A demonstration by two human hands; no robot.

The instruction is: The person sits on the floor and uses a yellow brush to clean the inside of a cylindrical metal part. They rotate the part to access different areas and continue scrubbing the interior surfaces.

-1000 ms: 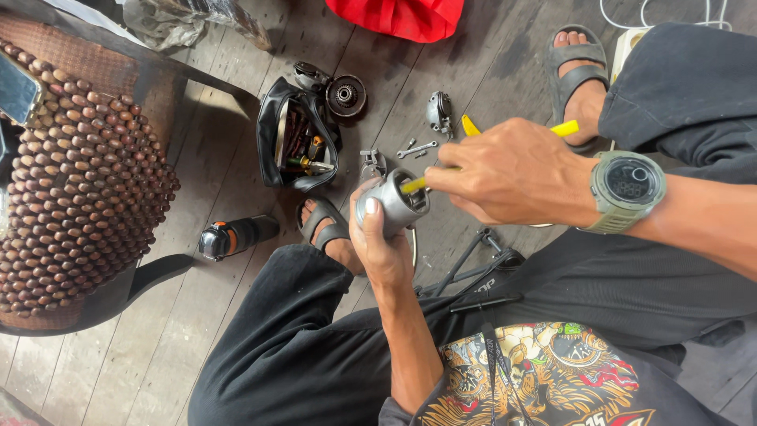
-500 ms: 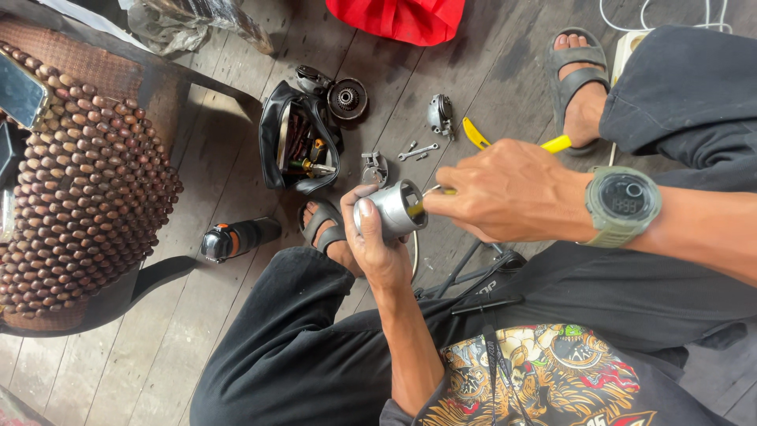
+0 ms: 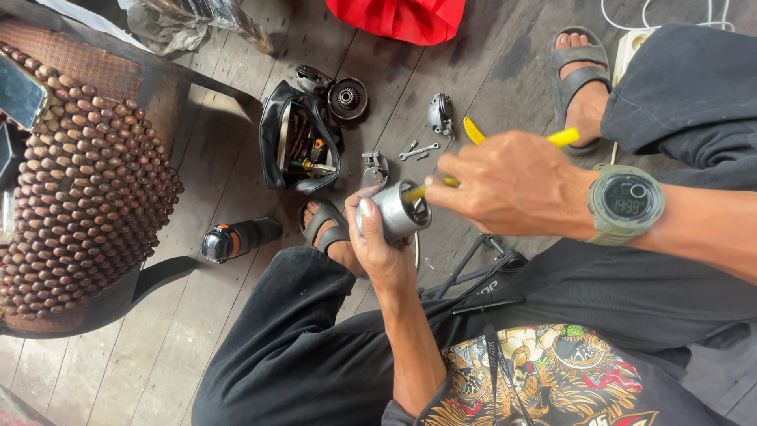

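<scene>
Dark plank floor (image 3: 236, 331), parts scattered upper centre – one open tool pouch (image 3: 298, 150), one round gear part (image 3: 347, 98), one black-orange canister (image 3: 236, 239) at centre left. Left hand (image 3: 382, 248) at frame centre, fingers wrapped round one silver cylinder (image 3: 394, 211). Right hand (image 3: 512, 183) closed on one yellow-handled tool (image 3: 564, 137), tip at the cylinder's mouth. Open floor lower left.

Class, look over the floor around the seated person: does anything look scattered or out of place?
Yes. Small metal parts and a wrench lie loose on the wooden floor beside the open tool pouch, and a dark canister lies on its side.
</scene>
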